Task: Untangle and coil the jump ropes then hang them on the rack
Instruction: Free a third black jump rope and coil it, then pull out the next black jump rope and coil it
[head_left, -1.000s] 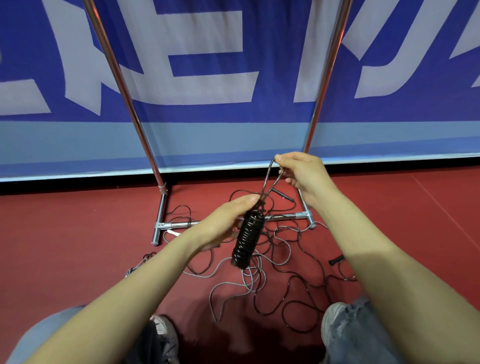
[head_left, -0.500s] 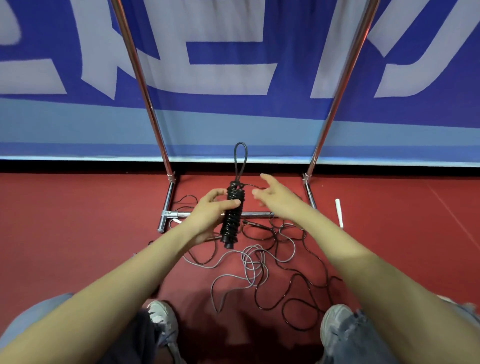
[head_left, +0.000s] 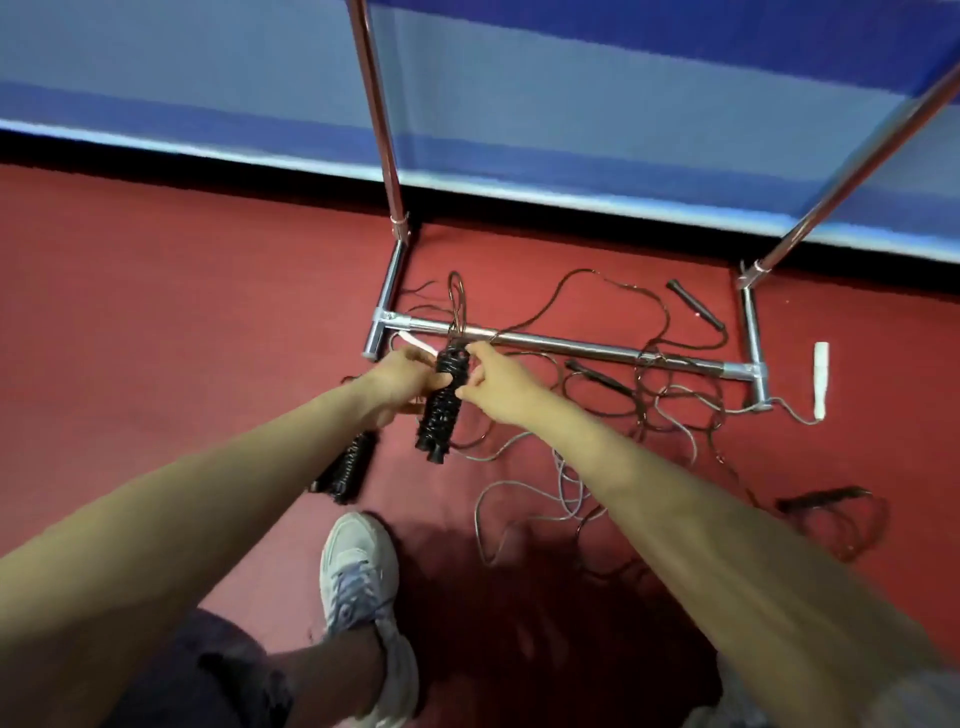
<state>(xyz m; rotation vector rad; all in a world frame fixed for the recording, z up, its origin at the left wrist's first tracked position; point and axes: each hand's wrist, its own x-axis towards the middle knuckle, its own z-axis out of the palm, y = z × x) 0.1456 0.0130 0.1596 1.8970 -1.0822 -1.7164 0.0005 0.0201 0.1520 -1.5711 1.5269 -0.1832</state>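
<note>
Black coil (head_left: 440, 415) held up over the floor (head_left: 156, 312), just before the rack (head_left: 571, 344).
Gripped by left hand (head_left: 397, 382), pinched near its top by right hand (head_left: 496, 382); second coil (head_left: 345, 467) and loose ropes (head_left: 567, 480) lying below.

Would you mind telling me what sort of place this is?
Probably a gym or sports hall: red sports floor, a blue banner along the wall, and jump ropes strewn by a metal rack.

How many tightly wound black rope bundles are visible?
2: one bundle held by left hand and right hand, another bundle on the red floor beside the left forearm; more possibly hidden.
</note>
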